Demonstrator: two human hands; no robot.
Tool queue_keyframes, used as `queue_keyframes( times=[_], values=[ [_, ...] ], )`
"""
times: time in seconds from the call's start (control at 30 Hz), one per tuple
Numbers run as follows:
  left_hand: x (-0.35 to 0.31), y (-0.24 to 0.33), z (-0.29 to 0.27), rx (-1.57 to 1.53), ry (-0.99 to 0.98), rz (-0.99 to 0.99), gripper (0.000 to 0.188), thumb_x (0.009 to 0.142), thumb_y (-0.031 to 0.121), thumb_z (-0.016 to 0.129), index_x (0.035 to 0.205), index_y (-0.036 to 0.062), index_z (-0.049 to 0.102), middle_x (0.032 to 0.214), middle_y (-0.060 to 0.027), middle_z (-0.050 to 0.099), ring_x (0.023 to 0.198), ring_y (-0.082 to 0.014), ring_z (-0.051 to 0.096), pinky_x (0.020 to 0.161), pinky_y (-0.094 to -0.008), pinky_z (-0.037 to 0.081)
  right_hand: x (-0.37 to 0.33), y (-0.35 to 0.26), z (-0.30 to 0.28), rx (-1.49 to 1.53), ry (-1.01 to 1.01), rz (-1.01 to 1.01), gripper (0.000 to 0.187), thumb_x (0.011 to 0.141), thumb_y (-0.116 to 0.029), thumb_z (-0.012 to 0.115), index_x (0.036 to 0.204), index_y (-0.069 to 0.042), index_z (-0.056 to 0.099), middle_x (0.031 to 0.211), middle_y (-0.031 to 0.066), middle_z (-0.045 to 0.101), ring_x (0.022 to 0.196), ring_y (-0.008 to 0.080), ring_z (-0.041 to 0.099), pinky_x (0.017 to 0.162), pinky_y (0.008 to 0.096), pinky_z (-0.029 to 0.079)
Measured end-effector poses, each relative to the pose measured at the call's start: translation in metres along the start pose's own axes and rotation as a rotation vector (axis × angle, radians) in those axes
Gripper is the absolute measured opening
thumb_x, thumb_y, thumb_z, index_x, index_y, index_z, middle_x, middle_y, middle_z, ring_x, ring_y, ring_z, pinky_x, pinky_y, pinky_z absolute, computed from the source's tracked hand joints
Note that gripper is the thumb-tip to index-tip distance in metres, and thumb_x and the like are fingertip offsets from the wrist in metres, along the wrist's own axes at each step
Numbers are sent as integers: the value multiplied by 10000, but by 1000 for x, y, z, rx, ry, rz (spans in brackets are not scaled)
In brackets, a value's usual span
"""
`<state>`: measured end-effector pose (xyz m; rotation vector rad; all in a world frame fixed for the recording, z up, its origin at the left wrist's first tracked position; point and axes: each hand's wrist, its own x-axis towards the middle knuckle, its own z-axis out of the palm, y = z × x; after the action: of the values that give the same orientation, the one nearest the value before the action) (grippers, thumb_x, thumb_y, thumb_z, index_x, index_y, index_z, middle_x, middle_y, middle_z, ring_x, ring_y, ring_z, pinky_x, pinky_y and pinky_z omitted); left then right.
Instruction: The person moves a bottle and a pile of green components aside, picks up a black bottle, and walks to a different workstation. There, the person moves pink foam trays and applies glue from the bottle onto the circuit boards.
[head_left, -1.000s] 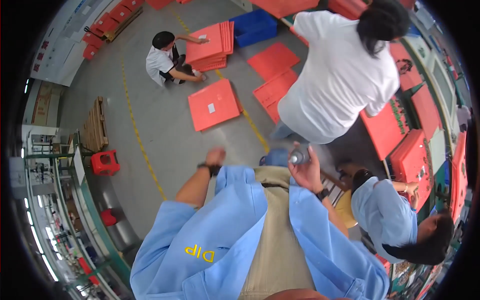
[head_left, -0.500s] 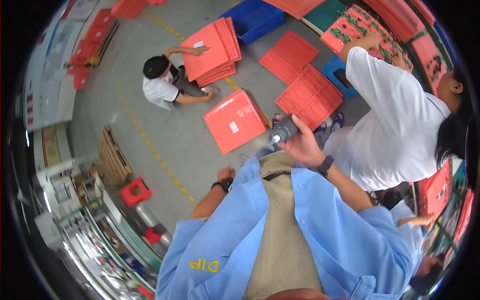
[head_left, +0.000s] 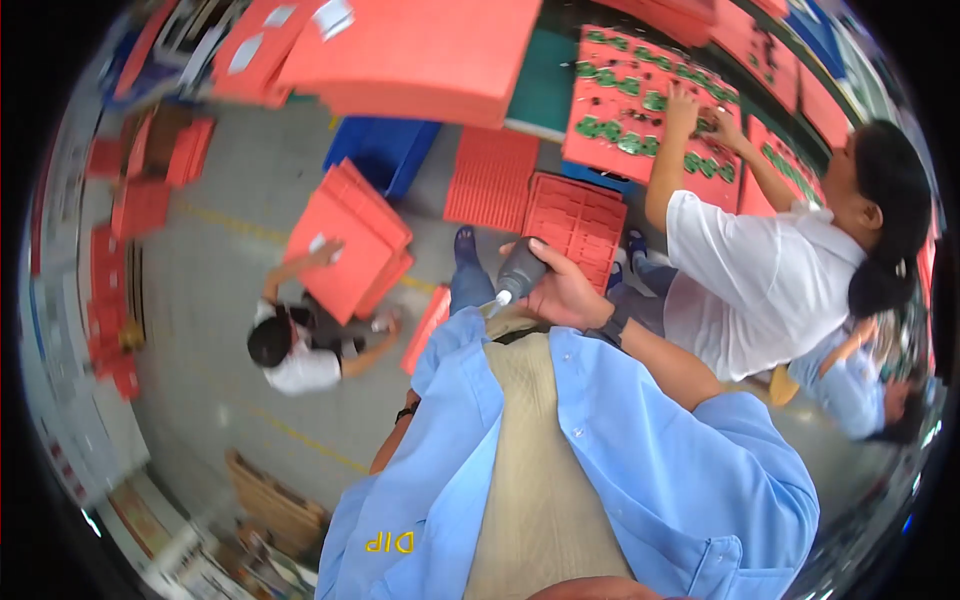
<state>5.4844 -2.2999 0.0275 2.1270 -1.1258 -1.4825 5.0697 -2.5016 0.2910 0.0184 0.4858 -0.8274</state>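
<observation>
My right hand point(head_left: 568, 290) is closed around a dark squeeze bottle point(head_left: 523, 268), held in front of my waist. Its white nozzle points down and to the left. Of my left arm, the forearm point(head_left: 390, 445) and a dark wristband point(head_left: 405, 411) show beside my blue jacket. The jacket covers the left hand, so its fingers are hidden. Just beyond the bottle lies a red ribbed plastic tray point(head_left: 580, 225) on the floor.
At left, a crouching person point(head_left: 290, 350) touches stacked red boards point(head_left: 350, 240). On the right, a person in white point(head_left: 740, 270) works over green parts on a red board point(head_left: 590, 145). A blue bin point(head_left: 415, 160) and a large red stack point(head_left: 420, 60) stand ahead.
My view has swung right, bringing the bench and large red stack closer. The bottle stays in my right hand. My left hand has slipped behind the jacket. The crouching person appears lower left.
</observation>
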Motion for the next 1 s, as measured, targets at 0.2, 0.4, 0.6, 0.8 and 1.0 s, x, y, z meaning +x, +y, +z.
queue_keyframes(
  times=[0.2, 0.4, 0.6, 0.8, 1.0],
  values=[
    [257, 200, -126, -388, -168, 66, 191, 1004, 162, 569, 1088, 23, 669, 1088, -90, 687, 1015, -186, 679, 865, -338, 576, 78, -41, 55, 138, 44, -285, 501, 1064, -433, 536, 1382, -46, 544, 1211, 107, 658, 1104, 242, 661, 964, 421, 543],
    [330, 418, -143, -495, -314, 181, 275, 1025, 134, 569, 1259, -1, 624, 1155, -128, 699, 1050, -208, 689, 922, -352, 576, 109, -50, 79, 260, 131, -513, 516, 1061, -425, 542, 1388, -26, 529, 1192, 122, 655, 1103, 256, 662, 971, 432, 540],
    [339, 446, -87, -364, -556, 134, 253, 1031, 128, 571, 1249, 15, 630, 1162, -124, 703, 1053, -219, 691, 917, -359, 577, 94, -44, 82, 372, 246, -712, 516, 1059, -408, 545, 1382, -7, 525, 1195, 149, 645, 1106, 264, 656, 982, 431, 532],
    [338, 419, -49, -174, -747, -59, 235, 1030, 119, 573, 1239, 32, 635, 1156, -116, 706, 1046, -223, 695, 913, -365, 576, 99, -23, 71, 405, 262, -789, 509, 1056, -392, 551, 1377, 2, 525, 1201, 146, 640, 1108, 266, 651, 978, 431, 532],
    [378, 389, -52, -110, -773, -187, 251, 1022, 110, 578, 1255, 29, 629, 1171, -109, 704, 1053, -232, 693, 923, -380, 576, 109, -11, 74, 463, 350, -831, 520, 1051, -385, 560, 1385, 11, 515, 1191, 155, 641, 1092, 275, 657, 984, 433, 532]
  ],
)
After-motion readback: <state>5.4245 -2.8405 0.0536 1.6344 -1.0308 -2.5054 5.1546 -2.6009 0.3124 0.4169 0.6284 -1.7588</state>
